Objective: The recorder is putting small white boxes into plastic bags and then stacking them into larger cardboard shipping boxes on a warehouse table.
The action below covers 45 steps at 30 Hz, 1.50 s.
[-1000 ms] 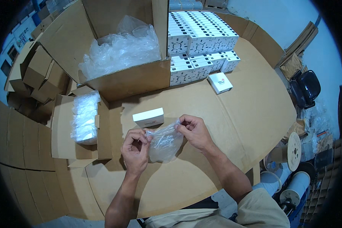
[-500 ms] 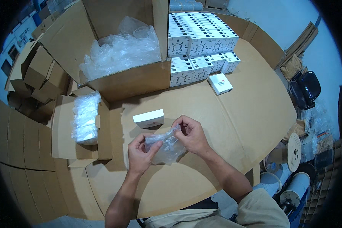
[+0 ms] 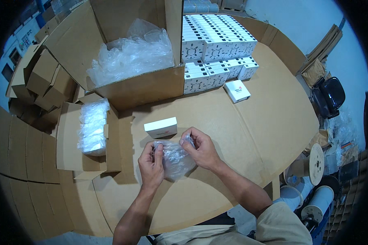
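A clear plastic bag [image 3: 176, 162] hangs crumpled between my two hands, above the cardboard-covered table. My left hand [image 3: 152, 162] pinches its left upper edge between thumb and fingers. At the opposite upper edge, my right hand [image 3: 200, 149] is closed on the plastic. Just beyond the bag stands a small white box [image 3: 161, 127], touched by neither hand. To the left, an open carton [image 3: 112, 141] contains a row of plastic-wrapped packs [image 3: 92, 128].
A large open cardboard box [image 3: 143, 87] full of clear plastic bags [image 3: 133, 57] stands at the back. Beside it are stacked white printed boxes [image 3: 216, 45], with a single white box [image 3: 237, 90] in front. Wire spools [image 3: 316, 163] sit beyond the table's right edge.
Both hands have shifted slightly, and the bag's upper edge is drawn straighter between them. The white box and the cartons stay where they were.
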Each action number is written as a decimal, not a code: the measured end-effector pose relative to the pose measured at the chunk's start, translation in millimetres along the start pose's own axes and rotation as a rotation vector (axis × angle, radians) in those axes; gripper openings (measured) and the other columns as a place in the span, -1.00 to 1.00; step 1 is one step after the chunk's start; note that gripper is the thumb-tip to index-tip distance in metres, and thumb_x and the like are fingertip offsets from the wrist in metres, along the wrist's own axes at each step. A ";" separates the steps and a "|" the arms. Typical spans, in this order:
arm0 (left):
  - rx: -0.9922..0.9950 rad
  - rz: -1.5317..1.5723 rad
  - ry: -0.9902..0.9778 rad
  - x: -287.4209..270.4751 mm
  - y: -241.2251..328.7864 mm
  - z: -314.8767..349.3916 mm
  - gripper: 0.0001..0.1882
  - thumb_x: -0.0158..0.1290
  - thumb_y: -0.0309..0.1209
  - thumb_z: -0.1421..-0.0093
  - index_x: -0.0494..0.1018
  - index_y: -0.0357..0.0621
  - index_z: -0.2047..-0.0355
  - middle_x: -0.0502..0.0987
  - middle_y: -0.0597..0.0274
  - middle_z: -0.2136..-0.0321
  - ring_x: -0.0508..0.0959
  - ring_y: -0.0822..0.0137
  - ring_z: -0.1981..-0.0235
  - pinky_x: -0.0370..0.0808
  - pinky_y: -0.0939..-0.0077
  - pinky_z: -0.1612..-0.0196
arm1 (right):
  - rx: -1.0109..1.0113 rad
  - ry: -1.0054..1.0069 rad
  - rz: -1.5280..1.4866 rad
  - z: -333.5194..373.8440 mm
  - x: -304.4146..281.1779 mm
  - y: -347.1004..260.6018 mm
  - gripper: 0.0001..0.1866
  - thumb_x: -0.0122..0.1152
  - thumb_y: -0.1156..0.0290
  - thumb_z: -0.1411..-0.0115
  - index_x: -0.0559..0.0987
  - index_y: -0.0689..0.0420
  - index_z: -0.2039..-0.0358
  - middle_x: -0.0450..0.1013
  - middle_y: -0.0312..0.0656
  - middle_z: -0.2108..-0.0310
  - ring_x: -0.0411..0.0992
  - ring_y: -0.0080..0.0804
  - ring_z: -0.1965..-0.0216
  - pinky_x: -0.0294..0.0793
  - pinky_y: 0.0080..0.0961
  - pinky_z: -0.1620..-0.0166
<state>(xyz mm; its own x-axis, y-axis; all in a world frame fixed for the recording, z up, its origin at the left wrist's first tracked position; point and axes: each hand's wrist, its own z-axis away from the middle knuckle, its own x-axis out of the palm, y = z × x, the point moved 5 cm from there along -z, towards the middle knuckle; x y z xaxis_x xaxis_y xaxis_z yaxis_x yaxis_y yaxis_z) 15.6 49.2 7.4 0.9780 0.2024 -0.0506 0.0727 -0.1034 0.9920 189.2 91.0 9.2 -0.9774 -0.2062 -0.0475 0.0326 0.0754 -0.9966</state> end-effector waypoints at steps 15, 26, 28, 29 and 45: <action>0.053 0.079 0.208 -6.3 3.8 4.7 -0.73 -0.09 -0.32 -0.52 0.45 -0.27 0.24 0.44 0.39 0.42 0.39 0.60 0.37 0.36 0.66 0.31 | -0.029 0.077 -0.088 13.2 26.2 -8.4 -0.72 0.16 0.33 -0.44 0.51 0.24 0.39 0.45 -0.39 0.49 0.34 -0.70 0.45 0.41 -0.56 0.37; 0.087 0.166 0.272 -22.6 2.2 1.6 -0.79 -0.09 -0.32 -0.52 0.40 -0.22 0.13 0.46 0.37 0.35 0.40 0.60 0.31 0.39 0.65 0.22 | -0.304 0.081 0.185 0.9 -23.6 -40.4 -0.84 0.25 0.39 -0.33 0.62 0.18 0.38 0.46 -0.24 0.45 0.41 -0.51 0.43 0.40 -0.51 0.38; -0.020 0.325 0.194 -19.2 -4.4 -1.3 -0.81 -0.07 -0.32 -0.51 0.39 -0.20 0.08 0.48 0.38 0.34 0.43 0.62 0.32 0.40 0.68 0.23 | -0.511 0.051 0.263 0.8 -27.3 -63.4 -0.92 0.32 0.42 -0.25 0.66 0.14 0.33 0.52 -0.20 0.35 0.48 -0.41 0.36 0.47 -0.47 0.31; -0.019 0.325 0.196 -18.8 -4.5 -1.4 -0.81 -0.07 -0.32 -0.51 0.39 -0.20 0.08 0.48 0.38 0.34 0.43 0.62 0.32 0.40 0.68 0.23 | -0.711 0.027 0.538 5.1 -23.4 -73.8 -0.88 0.38 0.43 -0.16 0.68 0.11 0.27 0.53 -0.20 0.26 0.50 -0.30 0.27 0.50 -0.41 0.23; 0.164 0.287 -0.005 -1.0 17.5 8.9 -0.29 0.12 0.09 -0.33 0.30 -0.33 -0.13 0.45 0.18 0.12 0.45 0.47 0.18 0.45 0.52 0.17 | -0.249 0.202 0.295 15.7 -10.6 -23.3 -0.79 0.12 0.47 -0.37 0.55 0.26 0.42 0.38 -0.24 0.70 0.32 -0.65 0.63 0.30 -0.54 0.55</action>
<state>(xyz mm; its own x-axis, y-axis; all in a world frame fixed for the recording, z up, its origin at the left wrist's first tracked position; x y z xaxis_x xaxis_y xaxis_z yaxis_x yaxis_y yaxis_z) 17.7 38.6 23.8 0.9641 0.1370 0.2276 -0.1762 -0.3113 0.9338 202.0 76.2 31.9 -0.9559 0.0528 -0.2889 0.2892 0.3406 -0.8946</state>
